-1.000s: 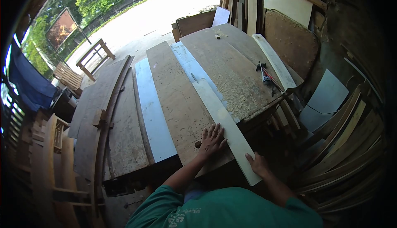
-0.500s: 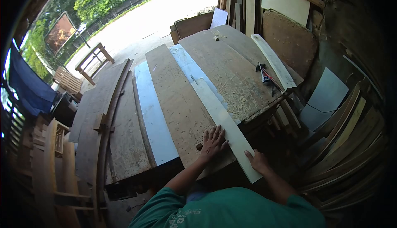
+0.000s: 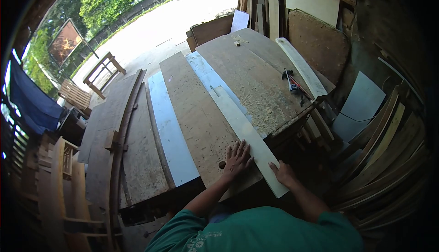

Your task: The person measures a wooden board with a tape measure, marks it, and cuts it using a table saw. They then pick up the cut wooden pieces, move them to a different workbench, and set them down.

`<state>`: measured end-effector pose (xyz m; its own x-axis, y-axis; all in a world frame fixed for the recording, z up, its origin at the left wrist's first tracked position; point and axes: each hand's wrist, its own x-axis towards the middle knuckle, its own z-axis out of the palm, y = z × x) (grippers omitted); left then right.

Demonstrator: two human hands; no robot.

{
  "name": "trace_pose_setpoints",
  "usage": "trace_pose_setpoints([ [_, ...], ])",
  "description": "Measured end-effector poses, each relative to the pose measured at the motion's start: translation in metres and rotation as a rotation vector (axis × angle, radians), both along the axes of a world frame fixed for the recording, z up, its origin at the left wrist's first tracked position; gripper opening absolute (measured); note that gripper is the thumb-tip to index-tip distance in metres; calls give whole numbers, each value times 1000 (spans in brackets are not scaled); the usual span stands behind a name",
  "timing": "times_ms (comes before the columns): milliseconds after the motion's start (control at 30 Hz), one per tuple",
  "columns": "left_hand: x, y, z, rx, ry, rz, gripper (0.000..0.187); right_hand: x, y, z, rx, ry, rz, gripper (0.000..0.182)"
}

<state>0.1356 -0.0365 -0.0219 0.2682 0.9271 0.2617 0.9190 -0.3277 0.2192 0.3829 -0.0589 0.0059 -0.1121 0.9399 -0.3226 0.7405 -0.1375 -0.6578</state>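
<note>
A long pale wooden board lies lengthwise over the workbench, and its near end juts past the bench's front edge. My right hand grips the right edge of that near end, thumb on top and the other fingers hidden beneath. Flat on the brown bench top rests my left hand, fingers spread, with its fingertips close to the board's left edge. A dark hole shows beside my left wrist. At the board's far end is a small thin grey piece that I cannot make out.
White strips run between the brown panels. Sawdust covers part of the right panel. Beyond it lie a hammer-like tool and another pale board. Stacked timber stands at the right, and wooden frames at the left.
The whole view has shifted slightly. Both hands keep the same places, the left flat on the bench and the right on the pale board, with no clear movement of the board.
</note>
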Motion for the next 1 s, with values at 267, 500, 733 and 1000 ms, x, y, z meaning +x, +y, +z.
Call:
trace_pose_setpoints([
  [267, -1, 1, -1, 7, 3, -19, 64, -13, 16, 1, 29, 8, -22, 69],
  [500, 1, 0, 5, -10, 1, -11, 64, -22, 32, 1, 24, 10, -9, 69],
  [733, 2, 1, 5, -2, 22, -30, 63, -32, 46, -10, 54, 3, -21, 71],
  [1000, 2, 1, 8, -22, 21, -36, 62, -41, 57, -3, 37, 12, -22, 72],
])
